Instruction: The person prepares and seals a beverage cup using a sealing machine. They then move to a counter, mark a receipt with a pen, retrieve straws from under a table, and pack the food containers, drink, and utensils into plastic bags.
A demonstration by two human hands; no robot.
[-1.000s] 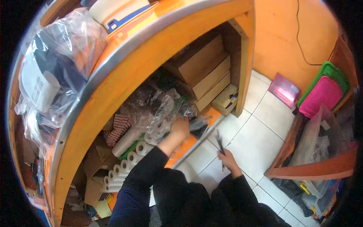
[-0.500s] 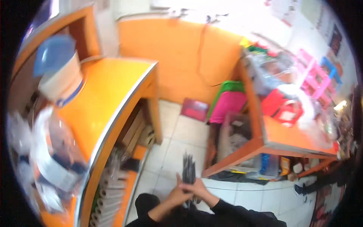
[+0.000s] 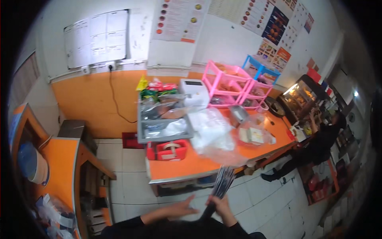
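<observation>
My right hand is closed around the lower part of a bundle of thin dark sticks. Light streaks run along the bundle, which tilts up and to the right; I cannot make out exactly what the sticks are. To the left of it, my left hand holds nothing, with its fingers stretched out towards the bundle. Ahead of the hands is the orange table, bearing a clear plastic bag, a red tape dispenser and a grey divided tray of packets.
Pink racks and a metal container stand farther along the table. On the left is another orange table with a white bucket. At the far right, a person in black stands near a lit display case.
The view has swung to the right, towards the table with the tray and racks. My left hand has come off the bundle, which now leans right in my right hand.
</observation>
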